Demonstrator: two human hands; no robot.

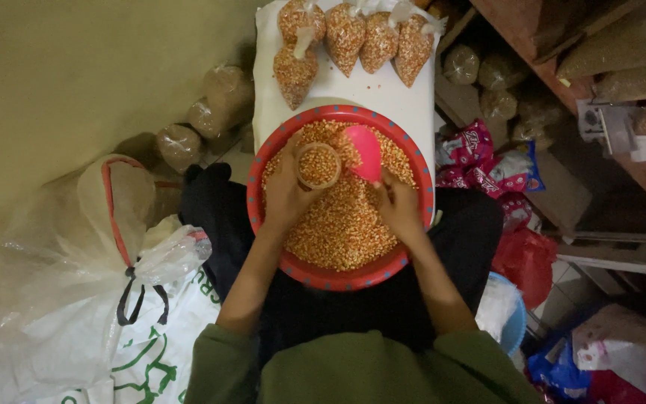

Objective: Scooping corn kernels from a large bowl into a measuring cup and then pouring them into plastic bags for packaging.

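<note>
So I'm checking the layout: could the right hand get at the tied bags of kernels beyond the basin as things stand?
Probably yes, once freed. The right hand holds the pink scoop over the red basin, and the tied bags lie just past its rim with nothing between.

Small shop storeroom, wooden shelves (555, 45) of bagged grain, sacks (76, 299), snack packets (487, 161)
</note>
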